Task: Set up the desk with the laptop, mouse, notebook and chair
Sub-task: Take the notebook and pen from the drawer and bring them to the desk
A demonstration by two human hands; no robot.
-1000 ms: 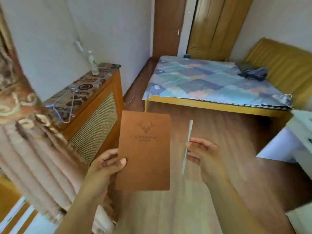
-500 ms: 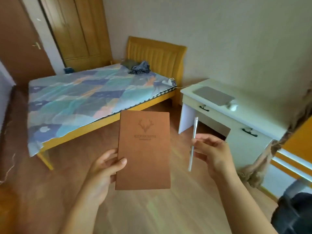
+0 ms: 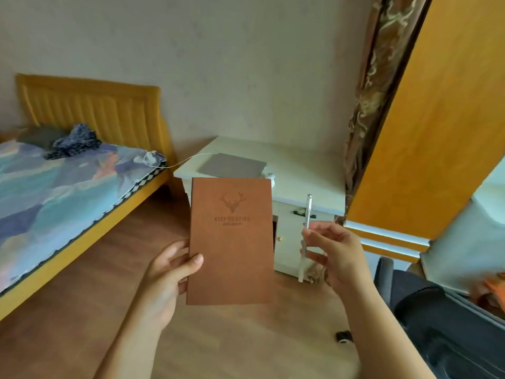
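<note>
My left hand (image 3: 166,274) grips the lower left edge of a brown notebook (image 3: 232,242) with a deer-head stamp, held upright in front of me. A white pen (image 3: 305,236) stands nearly vertical, pinched in my right hand (image 3: 334,253). Beyond them is a white desk (image 3: 300,170) with drawers. A closed grey laptop (image 3: 232,165) lies flat on its left part, and a small white mouse (image 3: 269,177) peeks out just past the notebook's top right corner. A black chair (image 3: 448,332) fills the lower right.
A bed (image 3: 54,198) with a patchwork cover and yellow headboard takes up the left, a white cable running from it to the desk. An orange wardrobe panel (image 3: 437,119) and a patterned curtain (image 3: 366,105) rise at the right. Wooden floor (image 3: 246,337) lies ahead.
The view has swung right, from the cabinet and bed to the desk, which is now closer and centred. Both hands keep the same hold on notebook and pen.
</note>
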